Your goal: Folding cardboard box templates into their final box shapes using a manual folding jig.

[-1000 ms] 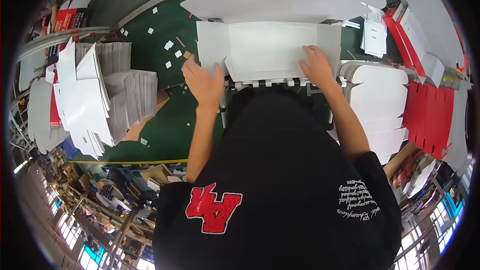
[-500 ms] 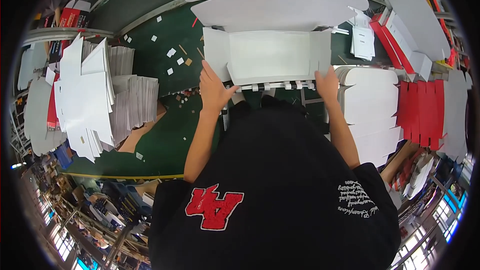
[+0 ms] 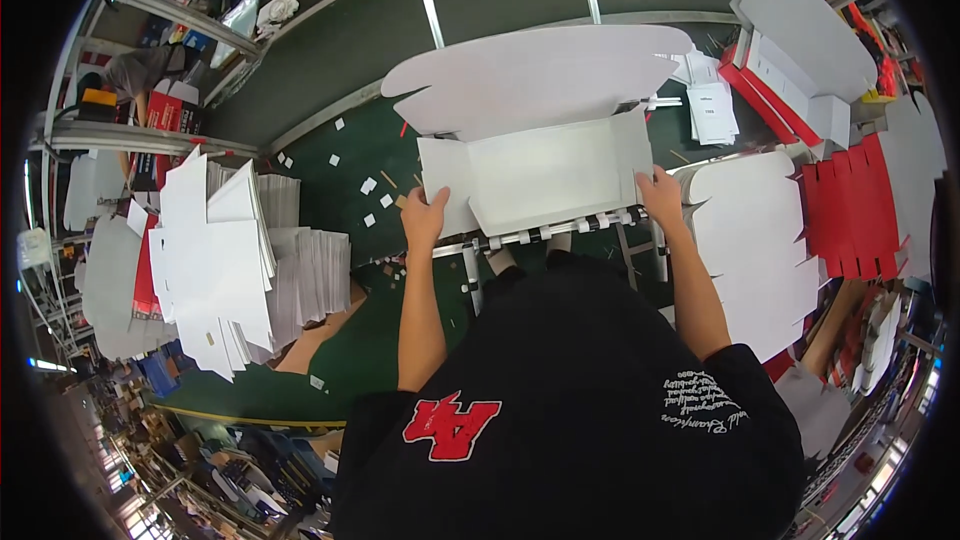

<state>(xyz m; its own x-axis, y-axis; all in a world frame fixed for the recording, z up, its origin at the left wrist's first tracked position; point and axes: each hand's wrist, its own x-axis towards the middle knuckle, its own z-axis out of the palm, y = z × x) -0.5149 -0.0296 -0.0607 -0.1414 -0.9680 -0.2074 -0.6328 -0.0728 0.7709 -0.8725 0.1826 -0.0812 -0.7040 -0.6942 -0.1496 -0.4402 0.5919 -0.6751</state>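
Observation:
A white cardboard box [image 3: 545, 175], partly folded, lies in front of me with its hollow facing up. Its long rounded lid flap [image 3: 540, 70] rises at the far side, and shorter side panels stand out left and right. My left hand [image 3: 425, 220] grips the box's left panel at the near corner, thumb on the inner side and fingers outside. At the right panel, my right hand [image 3: 660, 198] closes round the edge; part of its grip is hidden. Beneath the near edge runs a metal rail [image 3: 540, 234] with white and black fittings.
Stacked flat white cardboard blanks [image 3: 215, 260] stand at left. More white blanks [image 3: 750, 240] lie at right, beside red ones [image 3: 850, 205]. White leaflets [image 3: 712, 112] and a red-and-white box [image 3: 775, 90] sit at far right. Small paper scraps litter the green surface [image 3: 335, 190].
The view has shifted, so the box and the stacks appear lower. My left thumb and fingers are nearer each other on the left panel. Both hands remain at the box's sides.

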